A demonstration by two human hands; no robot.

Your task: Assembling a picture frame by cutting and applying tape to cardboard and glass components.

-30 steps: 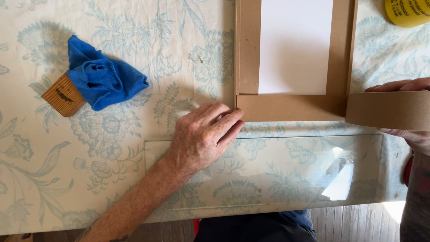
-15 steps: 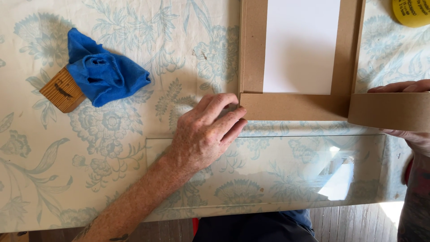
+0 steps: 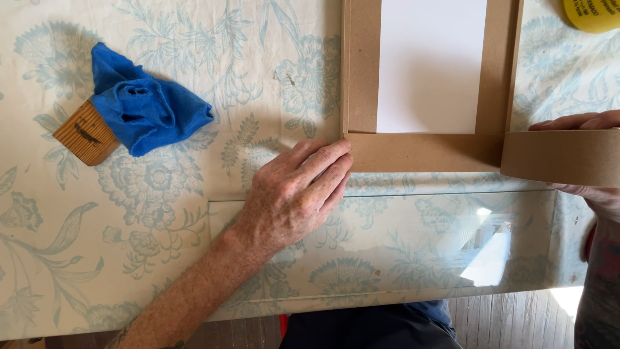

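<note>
The left hand (image 3: 294, 194) lies flat and spread on the surface (image 3: 194, 39), palm down, holding nothing. Its fingertips (image 3: 339, 152) press the near left corner of a brown cardboard frame (image 3: 420, 154), where a strip of brown tape runs along the frame's near edge. Just under the palm and stretching away to the hand's right lies a clear glass pane (image 3: 413, 245), flat on the flowered cloth. The right hand (image 3: 591, 161) is at the far right, fingers wrapped around a roll of brown tape (image 3: 558, 157); the roll sits just beside the frame's near right corner. Inside the frame shows a white sheet (image 3: 431, 64). Well off to the left hand's left lies a crumpled blue cloth (image 3: 145, 106), touching a small wooden block (image 3: 85, 134). Beyond the right hand, a yellow round object (image 3: 591, 13) shows at the picture's edge.
</note>
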